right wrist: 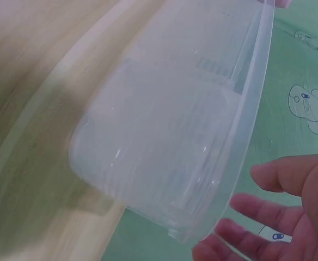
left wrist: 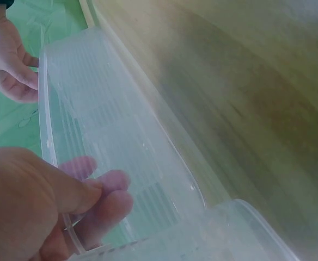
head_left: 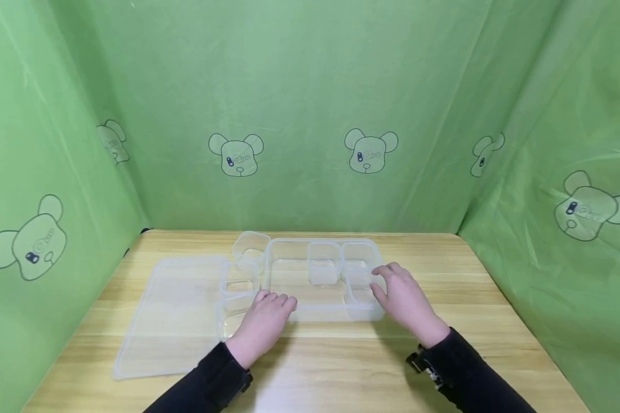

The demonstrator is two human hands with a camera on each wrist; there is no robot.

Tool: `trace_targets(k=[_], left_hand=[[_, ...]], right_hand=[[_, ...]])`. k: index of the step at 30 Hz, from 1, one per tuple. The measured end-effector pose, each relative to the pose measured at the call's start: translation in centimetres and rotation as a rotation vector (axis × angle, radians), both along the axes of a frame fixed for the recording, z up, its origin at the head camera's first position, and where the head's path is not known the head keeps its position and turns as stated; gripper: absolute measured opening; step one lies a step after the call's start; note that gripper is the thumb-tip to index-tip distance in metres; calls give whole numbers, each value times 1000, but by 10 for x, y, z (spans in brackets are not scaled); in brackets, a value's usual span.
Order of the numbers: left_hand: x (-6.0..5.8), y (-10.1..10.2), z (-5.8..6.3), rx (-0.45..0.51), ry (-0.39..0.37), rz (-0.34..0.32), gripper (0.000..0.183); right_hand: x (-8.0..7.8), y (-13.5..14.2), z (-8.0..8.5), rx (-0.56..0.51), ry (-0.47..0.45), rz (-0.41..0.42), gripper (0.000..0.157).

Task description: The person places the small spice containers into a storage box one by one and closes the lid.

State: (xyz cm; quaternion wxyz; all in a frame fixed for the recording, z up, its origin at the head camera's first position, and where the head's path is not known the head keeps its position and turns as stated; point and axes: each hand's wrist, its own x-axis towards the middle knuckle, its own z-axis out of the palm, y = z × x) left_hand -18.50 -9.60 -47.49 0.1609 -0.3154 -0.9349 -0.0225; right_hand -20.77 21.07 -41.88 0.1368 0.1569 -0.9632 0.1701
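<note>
A large clear plastic box (head_left: 315, 314) stands at the middle of the table. My left hand (head_left: 265, 325) is at its front left corner; in the left wrist view the thumb and fingers pinch the box's rim (left wrist: 46, 125) from both sides. By the right side of the box, my right hand (head_left: 407, 298) has its thumb and fingers apart, with nothing between them. Its fingertips are close to the rim (right wrist: 246, 141); whether they touch, I cannot tell. Inside the box are a small clear container (head_left: 324, 272) at the back, another (head_left: 356, 252) in the right back corner, and one (head_left: 361, 287) before it.
Left of the box are small clear containers: one at the back (head_left: 251, 244), one in the middle (head_left: 239, 275), one (head_left: 232, 315) partly behind my left hand. A large clear flat lid (head_left: 175, 315) lies on the wooden table (head_left: 444, 367). Green curtains (head_left: 310, 86) surround it.
</note>
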Motion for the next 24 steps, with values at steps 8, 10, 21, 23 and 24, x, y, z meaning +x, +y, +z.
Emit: trace_targets(k=[8,10,21,23,24], left_hand=[[-1,0,0,9,8,-1,28],[-1,0,-1,14,11,-4,28],[0,1,1,2,-23,5,30],[0,1,1,5,-22,5,29],[0,0,1,7,-22,5,29]], right_hand=[[-9,0,-13,-83,-99,-80,59],[-12,-1,-17,-115,-135,-96,66],[-17,-9,-32,-184,-243,-138,74],[-18,-10,-35,-186,-249,-145,76],[-18,-10,-36,-191,-248,-147,77]])
